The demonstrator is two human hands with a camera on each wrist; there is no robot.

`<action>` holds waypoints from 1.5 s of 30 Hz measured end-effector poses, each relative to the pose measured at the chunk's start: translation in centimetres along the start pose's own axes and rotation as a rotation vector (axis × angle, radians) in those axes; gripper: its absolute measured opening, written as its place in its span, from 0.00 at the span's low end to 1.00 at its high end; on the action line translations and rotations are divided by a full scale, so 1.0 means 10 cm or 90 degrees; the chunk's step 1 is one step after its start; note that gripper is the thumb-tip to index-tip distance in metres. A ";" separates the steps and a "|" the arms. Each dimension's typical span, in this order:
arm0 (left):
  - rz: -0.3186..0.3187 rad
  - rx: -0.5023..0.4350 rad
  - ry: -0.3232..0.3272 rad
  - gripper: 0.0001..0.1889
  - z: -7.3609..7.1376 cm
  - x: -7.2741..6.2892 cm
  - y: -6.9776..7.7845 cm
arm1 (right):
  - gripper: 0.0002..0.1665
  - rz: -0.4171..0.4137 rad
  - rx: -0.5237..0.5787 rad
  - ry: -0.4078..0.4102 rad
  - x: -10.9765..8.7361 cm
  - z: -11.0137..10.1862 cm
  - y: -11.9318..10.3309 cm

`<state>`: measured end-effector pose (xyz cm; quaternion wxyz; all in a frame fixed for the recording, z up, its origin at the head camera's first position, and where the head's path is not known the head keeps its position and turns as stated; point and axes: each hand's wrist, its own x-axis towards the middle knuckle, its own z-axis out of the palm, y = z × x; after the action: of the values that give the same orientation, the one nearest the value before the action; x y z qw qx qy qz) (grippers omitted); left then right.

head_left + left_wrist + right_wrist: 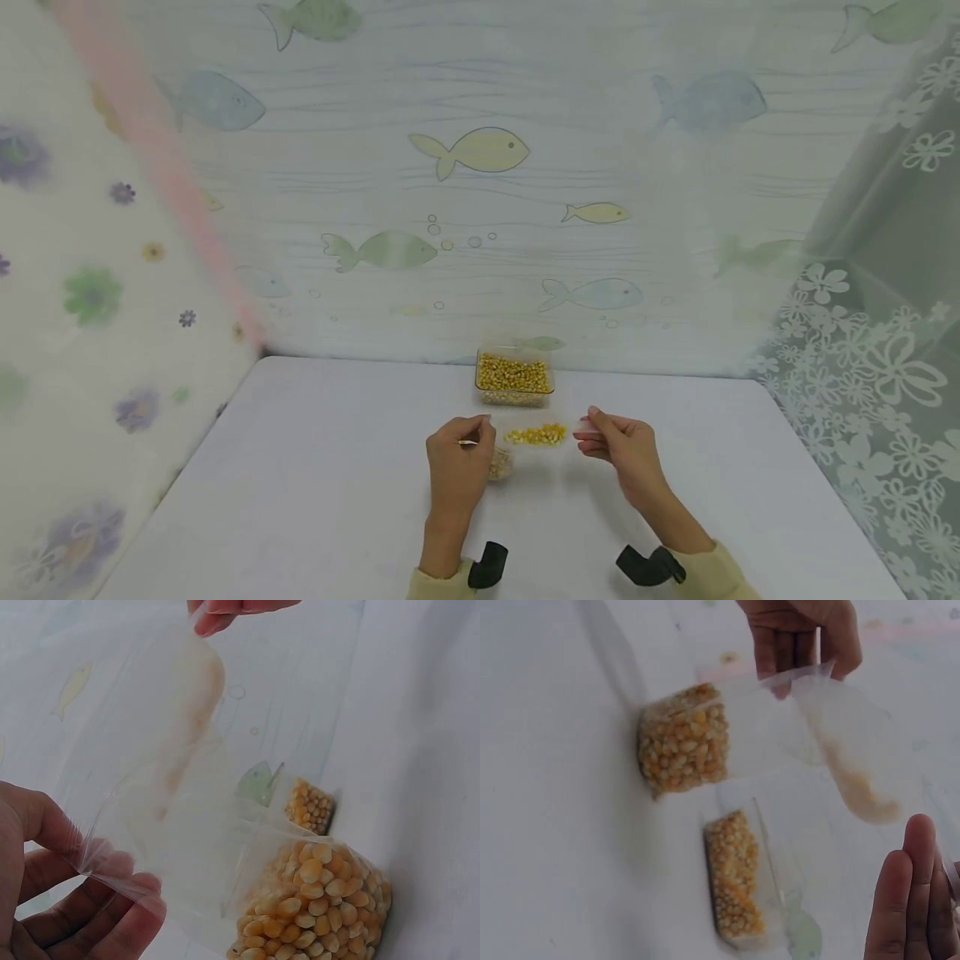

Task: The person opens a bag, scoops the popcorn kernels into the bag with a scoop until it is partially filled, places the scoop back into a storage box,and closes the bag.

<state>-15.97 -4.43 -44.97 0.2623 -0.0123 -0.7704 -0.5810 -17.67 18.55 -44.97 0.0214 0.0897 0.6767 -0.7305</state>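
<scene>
A thin clear plastic bag (pixel 172 892) stretches between my two hands. My left hand (pixel 461 467) pinches one edge between thumb and fingers, creasing the film. My right hand (pixel 622 446) pinches the opposite edge. Between the hands shows a strip of yellow corn kernels (pixel 536 434), which looks blurred through the plastic in both wrist views. Lower down, beneath the left hand, more kernels (pixel 322 900) fill a boxy clear shape standing on the table. In the head view the left hand partly covers that boxy shape.
A clear rectangular container (pixel 514 398) of corn kernels stands beyond my hands, near the table's back edge. The white tabletop (pixel 322 483) meets a fish-print backdrop (pixel 480 275). Flower-print cloth (pixel 90 292) borders the left, lace curtain (pixel 885 358) the right.
</scene>
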 end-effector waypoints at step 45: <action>0.005 0.002 0.010 0.07 -0.04 0.00 0.00 | 0.12 -0.230 -0.180 -0.051 -0.51 0.24 -0.11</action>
<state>-15.85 -4.76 -44.86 0.2706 -0.0106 -0.7694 -0.5786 -13.05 15.75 -42.89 -0.0709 -0.0657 0.7759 -0.6235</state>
